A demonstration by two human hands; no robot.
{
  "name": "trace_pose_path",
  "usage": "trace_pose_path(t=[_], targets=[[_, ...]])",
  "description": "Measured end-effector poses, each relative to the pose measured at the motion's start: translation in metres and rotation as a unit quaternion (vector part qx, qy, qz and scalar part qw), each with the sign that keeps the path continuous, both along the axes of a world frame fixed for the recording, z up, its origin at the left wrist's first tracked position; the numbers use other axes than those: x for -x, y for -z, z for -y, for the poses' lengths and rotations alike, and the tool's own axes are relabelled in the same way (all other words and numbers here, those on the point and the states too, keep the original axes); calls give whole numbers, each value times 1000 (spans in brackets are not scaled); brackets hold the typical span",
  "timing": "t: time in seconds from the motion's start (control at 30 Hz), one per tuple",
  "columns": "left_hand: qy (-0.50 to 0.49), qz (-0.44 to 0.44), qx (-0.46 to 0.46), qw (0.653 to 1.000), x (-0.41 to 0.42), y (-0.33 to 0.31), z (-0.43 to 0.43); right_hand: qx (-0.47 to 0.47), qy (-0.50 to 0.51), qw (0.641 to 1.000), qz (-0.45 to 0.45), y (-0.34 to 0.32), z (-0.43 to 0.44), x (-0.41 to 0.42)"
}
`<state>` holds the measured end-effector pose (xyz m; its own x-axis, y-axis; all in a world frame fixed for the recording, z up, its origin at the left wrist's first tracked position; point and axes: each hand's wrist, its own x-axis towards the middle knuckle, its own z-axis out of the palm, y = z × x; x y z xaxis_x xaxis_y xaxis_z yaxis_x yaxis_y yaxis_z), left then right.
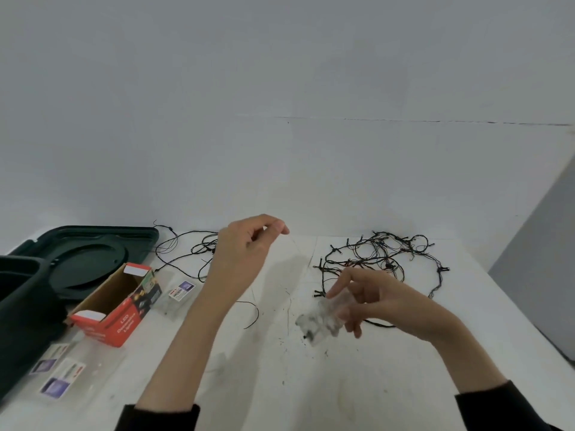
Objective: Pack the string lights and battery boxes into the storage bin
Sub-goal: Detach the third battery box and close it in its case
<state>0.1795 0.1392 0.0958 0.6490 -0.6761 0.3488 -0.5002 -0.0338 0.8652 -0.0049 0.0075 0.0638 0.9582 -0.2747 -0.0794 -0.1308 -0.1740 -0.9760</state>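
My left hand [245, 253] is raised over the middle of the white table [342, 384] and pinches a thin, nearly invisible wire [291, 275] between thumb and forefinger. My right hand [370, 300] holds a clear plastic battery box [320, 321], blurred by motion, just above the table. A tangled dark string of lights [379, 259] lies behind the right hand. Another dark string [189, 247] lies behind the left hand. The dark green storage bin [21, 306] sits at the left edge, partly cut off.
The bin's dark green lid [93, 253] lies flat at the back left. An open red LED-lights carton [118, 303] lies beside the bin. Clear packets with labels lie near it [179, 290] and at the front left [59, 377]. A white wall rises behind.
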Motion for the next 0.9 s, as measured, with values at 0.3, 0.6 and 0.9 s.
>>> trace_pose_path(t=[0.3,0.6,0.9], targets=[[86,-258,-54,961,10,51,3,-262,82,936,220,-15,-9,-8],[135,-199,-84,967,31,37,-5,-162,313,893,278,-19,-8,-25],[94,283,-162,941,39,-1,-10,249,357,890,138,-5,-4,-32]])
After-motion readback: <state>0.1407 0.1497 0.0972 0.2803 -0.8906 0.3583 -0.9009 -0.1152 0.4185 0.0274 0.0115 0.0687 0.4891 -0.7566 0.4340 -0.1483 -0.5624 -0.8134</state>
